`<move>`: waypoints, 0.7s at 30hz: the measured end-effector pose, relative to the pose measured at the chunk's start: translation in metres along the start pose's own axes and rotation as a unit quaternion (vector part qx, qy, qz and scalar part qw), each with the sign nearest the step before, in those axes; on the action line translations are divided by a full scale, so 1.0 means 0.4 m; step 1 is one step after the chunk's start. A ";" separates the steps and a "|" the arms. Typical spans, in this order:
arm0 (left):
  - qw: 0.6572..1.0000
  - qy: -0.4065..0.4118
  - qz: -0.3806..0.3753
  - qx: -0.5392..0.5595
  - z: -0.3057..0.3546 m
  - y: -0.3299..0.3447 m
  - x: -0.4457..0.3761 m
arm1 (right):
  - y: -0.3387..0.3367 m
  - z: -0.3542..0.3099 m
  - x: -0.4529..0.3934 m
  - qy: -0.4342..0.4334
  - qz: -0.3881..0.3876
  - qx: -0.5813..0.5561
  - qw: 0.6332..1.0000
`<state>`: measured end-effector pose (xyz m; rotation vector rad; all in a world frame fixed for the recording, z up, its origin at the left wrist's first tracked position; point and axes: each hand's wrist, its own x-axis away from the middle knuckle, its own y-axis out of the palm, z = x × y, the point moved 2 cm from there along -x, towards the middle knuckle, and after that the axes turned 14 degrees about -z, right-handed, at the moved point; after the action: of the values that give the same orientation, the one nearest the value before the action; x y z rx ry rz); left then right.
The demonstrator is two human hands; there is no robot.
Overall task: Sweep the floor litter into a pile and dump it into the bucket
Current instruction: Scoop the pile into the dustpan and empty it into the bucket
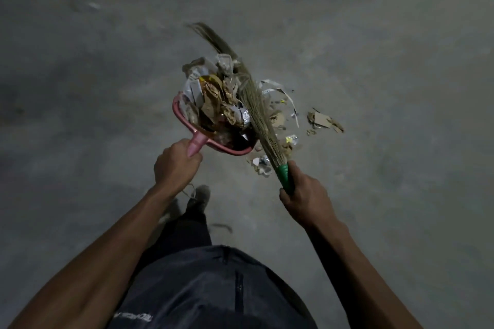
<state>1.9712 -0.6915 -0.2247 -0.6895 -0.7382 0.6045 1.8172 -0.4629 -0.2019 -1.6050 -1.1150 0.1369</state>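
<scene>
My left hand grips the handle of a pink dustpan heaped with crumpled paper, wrappers and foil. My right hand grips the green handle of a grass broom; its bristles lie across the right side of the heaped litter and their tips are blurred beyond the pan. Loose litter lies on the grey concrete floor to the right of the pan: torn cardboard, a paper strip and small scraps. No bucket is in view.
Bare concrete floor spreads all round. My shoe stands just behind the dustpan, with a small dark scrap beside my leg. A pale fleck lies far off at the upper left.
</scene>
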 end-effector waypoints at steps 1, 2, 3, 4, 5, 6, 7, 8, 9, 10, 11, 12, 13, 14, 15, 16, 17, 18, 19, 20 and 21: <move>1.000 -0.014 0.012 0.013 -0.008 -0.002 0.057 | -0.003 -0.004 0.032 -0.019 -0.006 0.009 1.000; 0.999 -0.029 0.022 0.025 -0.018 -0.006 0.113 | -0.004 -0.008 0.063 -0.036 -0.011 0.015 0.999; 0.998 -0.043 0.032 0.036 -0.030 -0.008 0.169 | -0.005 -0.012 0.096 -0.050 -0.017 0.019 0.998; 0.996 -0.055 0.045 0.047 -0.043 -0.012 0.224 | -0.006 -0.020 0.124 -0.066 -0.022 0.026 0.997; 0.994 -0.066 0.059 0.059 -0.057 -0.015 0.276 | -0.005 -0.031 0.151 -0.083 -0.028 0.035 0.996; 0.992 -0.077 0.073 0.071 -0.074 -0.018 0.331 | -0.003 -0.048 0.179 -0.102 -0.034 0.044 0.993; 0.989 -0.087 0.087 0.082 -0.090 -0.022 0.381 | 0.001 -0.067 0.203 -0.120 -0.039 0.050 0.991; 0.986 -0.098 0.099 0.091 -0.107 -0.026 0.429 | 0.008 -0.086 0.225 -0.139 -0.042 0.056 0.988; 0.983 -0.112 0.113 0.097 -0.127 -0.028 0.475 | 0.017 -0.106 0.247 -0.160 -0.046 0.060 0.984; 0.978 -0.127 0.130 0.102 -0.149 -0.030 0.520 | 0.029 -0.128 0.267 -0.184 -0.050 0.063 0.980; 0.973 -0.140 0.149 0.107 -0.175 -0.031 0.564 | 0.044 -0.151 0.284 -0.208 -0.056 0.066 0.974; 0.967 -0.153 0.167 0.115 -0.203 -0.032 0.609 | 0.063 -0.175 0.300 -0.228 -0.063 0.073 0.969; 0.961 -0.168 0.183 0.124 -0.235 -0.031 0.654 | 0.082 -0.199 0.315 -0.247 -0.070 0.084 0.963; 0.954 -0.185 0.195 0.134 -0.266 -0.030 0.698 | 0.103 -0.224 0.329 -0.264 -0.076 0.095 0.957; 0.947 -0.201 0.207 0.145 -0.298 -0.030 0.744 | 0.125 -0.251 0.347 -0.281 -0.081 0.104 0.950; 0.939 -0.214 0.221 0.155 -0.329 -0.031 0.789 | 0.147 -0.281 0.365 -0.298 -0.087 0.113 0.944; 0.932 -0.224 0.235 0.163 -0.358 -0.033 0.834 | 0.170 -0.312 0.385 -0.314 -0.095 0.121 0.937; 0.925 -0.234 0.245 0.170 -0.389 -0.033 0.880 | 0.195 -0.342 0.406 -0.329 -0.103 0.129 0.930; 0.919 -0.244 0.255 0.175 -0.420 -0.033 0.927 | 0.221 -0.372 0.427 -0.342 -0.109 0.139 0.923; 0.913 -0.254 0.264 0.178 -0.453 -0.032 0.973 | 0.249 -0.402 0.451 -0.352 -0.115 0.151 0.916; 0.907 -0.263 0.273 0.181 -0.487 -0.031 1.019 | 0.279 -0.432 0.476 -0.362 -0.122 0.160 0.910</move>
<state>2.3658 -0.4804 -0.1613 -0.3737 -0.8984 1.4440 2.0904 -0.4420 -0.1429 -1.1145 -1.7431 0.7580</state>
